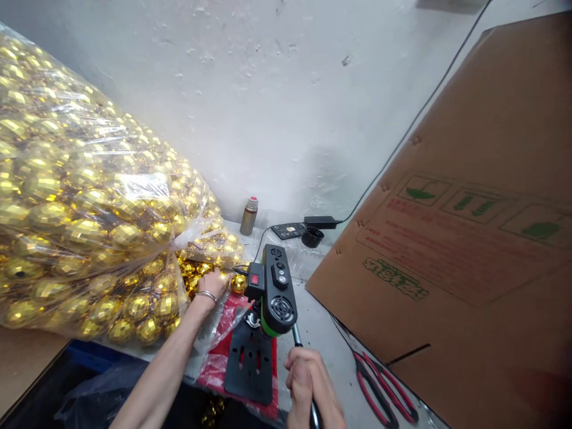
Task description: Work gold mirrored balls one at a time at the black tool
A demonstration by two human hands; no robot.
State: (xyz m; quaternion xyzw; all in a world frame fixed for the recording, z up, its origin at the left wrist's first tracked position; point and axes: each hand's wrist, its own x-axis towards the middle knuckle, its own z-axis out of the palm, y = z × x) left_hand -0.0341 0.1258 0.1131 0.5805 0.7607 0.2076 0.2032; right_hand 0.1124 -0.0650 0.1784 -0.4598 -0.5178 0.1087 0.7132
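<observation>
A small black and green bench press machine (273, 292) with a red switch stands on a black base plate (249, 364) over red plastic. My right hand (309, 381) is closed around its lever handle (297, 335) at the bottom centre. My left hand (213, 283), with a metal bracelet on the wrist, reaches forward to loose gold faceted balls (238, 283) beside the machine, fingers curled on one of them. A huge clear plastic bag of gold faceted balls (84, 202) fills the left side.
A large cardboard sheet (460, 238) leans on the right. Red-handled scissors (379, 390) lie by its lower edge. At the back against the white wall stand a small metal bottle (249, 215), a power strip (290, 230), a black adapter (320, 221) and a black cap (312, 237).
</observation>
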